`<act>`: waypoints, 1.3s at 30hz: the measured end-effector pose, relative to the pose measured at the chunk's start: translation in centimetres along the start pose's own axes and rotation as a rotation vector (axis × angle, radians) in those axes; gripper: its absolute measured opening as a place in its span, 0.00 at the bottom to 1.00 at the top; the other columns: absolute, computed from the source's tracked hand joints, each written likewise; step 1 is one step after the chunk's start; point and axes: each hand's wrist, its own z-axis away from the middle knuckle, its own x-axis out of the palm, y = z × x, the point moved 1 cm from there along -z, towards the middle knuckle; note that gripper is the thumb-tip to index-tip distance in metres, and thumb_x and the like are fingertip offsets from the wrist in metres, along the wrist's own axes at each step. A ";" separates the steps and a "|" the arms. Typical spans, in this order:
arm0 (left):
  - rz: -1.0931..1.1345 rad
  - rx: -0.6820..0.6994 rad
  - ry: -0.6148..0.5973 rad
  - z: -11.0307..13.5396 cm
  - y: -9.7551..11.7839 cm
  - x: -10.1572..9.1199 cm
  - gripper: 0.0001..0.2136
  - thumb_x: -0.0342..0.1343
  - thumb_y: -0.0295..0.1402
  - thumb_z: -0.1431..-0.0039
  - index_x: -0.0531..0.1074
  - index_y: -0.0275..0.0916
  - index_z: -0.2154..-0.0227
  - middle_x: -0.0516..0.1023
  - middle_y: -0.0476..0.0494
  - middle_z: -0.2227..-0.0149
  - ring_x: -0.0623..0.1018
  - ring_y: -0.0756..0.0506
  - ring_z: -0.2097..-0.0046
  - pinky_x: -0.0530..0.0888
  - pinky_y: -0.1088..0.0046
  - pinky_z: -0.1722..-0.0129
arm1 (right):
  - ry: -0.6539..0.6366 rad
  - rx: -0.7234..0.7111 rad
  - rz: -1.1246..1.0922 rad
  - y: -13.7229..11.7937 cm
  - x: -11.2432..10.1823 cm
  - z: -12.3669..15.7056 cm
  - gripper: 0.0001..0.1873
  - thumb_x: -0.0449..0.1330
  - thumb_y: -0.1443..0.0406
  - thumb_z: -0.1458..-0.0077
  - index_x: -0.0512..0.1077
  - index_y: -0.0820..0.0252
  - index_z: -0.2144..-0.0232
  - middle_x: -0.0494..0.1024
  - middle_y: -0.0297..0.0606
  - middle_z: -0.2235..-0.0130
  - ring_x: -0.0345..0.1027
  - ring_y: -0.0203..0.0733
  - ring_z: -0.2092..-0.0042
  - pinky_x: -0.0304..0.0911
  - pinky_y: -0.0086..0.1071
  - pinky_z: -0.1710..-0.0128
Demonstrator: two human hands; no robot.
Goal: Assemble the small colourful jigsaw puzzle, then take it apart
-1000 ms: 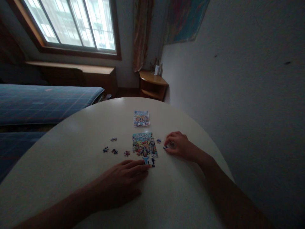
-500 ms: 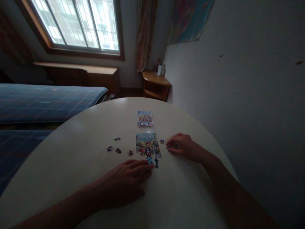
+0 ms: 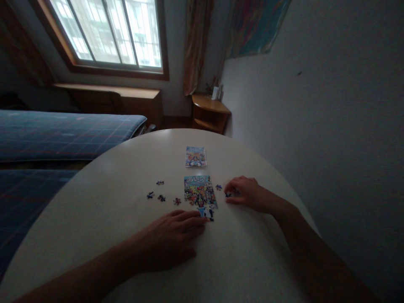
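Note:
A partly assembled jigsaw puzzle [image 3: 199, 189] with a colourful cartoon picture lies on the white round table, its lower part uneven. My left hand [image 3: 176, 235] rests flat with its fingers stretched out, the fingertips touching the puzzle's lower left edge. Right of the puzzle, my right hand [image 3: 243, 193] is curled, thumb and fingers around a dark puzzle piece [image 3: 227, 195] at the tabletop. Part of that piece is hidden by the fingers. Between that hand and the puzzle sits a loose blue piece [image 3: 219, 187].
Several loose pieces, among them a reddish one [image 3: 177, 201] and a dark one [image 3: 150, 195], are scattered left of the puzzle. Behind it lies a small printed picture sheet [image 3: 195, 157]. A bed [image 3: 69, 134] stands at the left, and a wall [image 3: 331, 139] is close on the right.
My view has turned slightly left, so everything appears a little farther right. Both hands keep about the same places beside the puzzle.

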 end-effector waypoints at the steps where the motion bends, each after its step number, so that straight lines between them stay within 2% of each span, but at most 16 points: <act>1: 0.004 0.002 0.006 0.0 0.0 0.0 0.22 0.55 0.34 0.37 0.64 0.40 0.41 0.64 0.45 0.35 0.65 0.40 0.36 0.65 0.60 0.37 | -0.007 -0.011 -0.008 0.1 0.0 0.1 0.10 0.66 0.61 0.47 0.76 0.53 0.61 0.80 0.38 0.58 0.70 0.48 0.54 0.59 0.41 0.54; 8: 0.011 -0.002 0.000 0.1 -0.1 0.1 0.22 0.55 0.35 0.36 0.64 0.41 0.40 0.64 0.45 0.35 0.65 0.40 0.35 0.64 0.60 0.37 | -0.022 -0.048 0.001 0.5 -0.1 -0.3 0.06 0.66 0.63 0.48 0.76 0.54 0.65 0.80 0.38 0.59 0.70 0.49 0.55 0.58 0.41 0.54; 15: 0.008 -0.006 -0.007 0.1 -0.1 0.1 0.23 0.56 0.35 0.37 0.63 0.42 0.40 0.63 0.45 0.34 0.65 0.40 0.36 0.65 0.60 0.38 | -0.009 -0.009 -0.003 0.0 -0.2 0.0 0.07 0.67 0.63 0.50 0.74 0.56 0.69 0.79 0.37 0.64 0.71 0.47 0.59 0.58 0.40 0.56; 20: -0.011 -0.003 -0.015 0.1 -0.1 0.1 0.23 0.56 0.34 0.37 0.63 0.41 0.40 0.63 0.46 0.34 0.65 0.39 0.35 0.65 0.58 0.38 | 0.060 -0.043 -0.226 -0.5 0.4 0.6 0.03 0.63 0.64 0.45 0.75 0.55 0.66 0.81 0.36 0.65 0.73 0.42 0.63 0.65 0.35 0.60; 23: -0.023 -0.005 -0.021 0.1 -0.1 0.2 0.23 0.56 0.34 0.37 0.63 0.41 0.40 0.63 0.46 0.34 0.65 0.39 0.35 0.65 0.59 0.38 | 0.110 -0.065 -0.430 -1.6 1.1 0.7 0.08 0.59 0.62 0.40 0.77 0.55 0.62 0.82 0.36 0.60 0.75 0.41 0.59 0.67 0.34 0.57; 27: -0.029 -0.014 -0.033 -0.1 -0.1 0.1 0.23 0.56 0.32 0.38 0.64 0.40 0.41 0.63 0.46 0.34 0.65 0.39 0.36 0.65 0.59 0.38 | 0.147 -0.060 -0.582 -3.4 2.1 0.5 0.10 0.60 0.61 0.42 0.78 0.56 0.60 0.83 0.38 0.59 0.76 0.42 0.58 0.68 0.35 0.56; 31: -0.029 -0.008 -0.041 -0.2 -0.1 0.1 0.23 0.57 0.32 0.39 0.64 0.40 0.41 0.64 0.46 0.35 0.65 0.39 0.36 0.65 0.59 0.38 | 0.159 -0.003 -0.615 -4.4 2.9 0.1 0.08 0.63 0.61 0.45 0.80 0.57 0.65 0.83 0.37 0.64 0.76 0.42 0.61 0.67 0.34 0.59; 39: -0.039 0.003 -0.011 0.1 -0.2 0.3 0.23 0.56 0.32 0.39 0.63 0.41 0.41 0.63 0.46 0.34 0.66 0.40 0.36 0.65 0.60 0.38 | 0.151 0.021 -0.568 -4.5 4.4 -0.2 0.08 0.64 0.62 0.46 0.82 0.56 0.63 0.84 0.37 0.65 0.77 0.40 0.64 0.67 0.31 0.64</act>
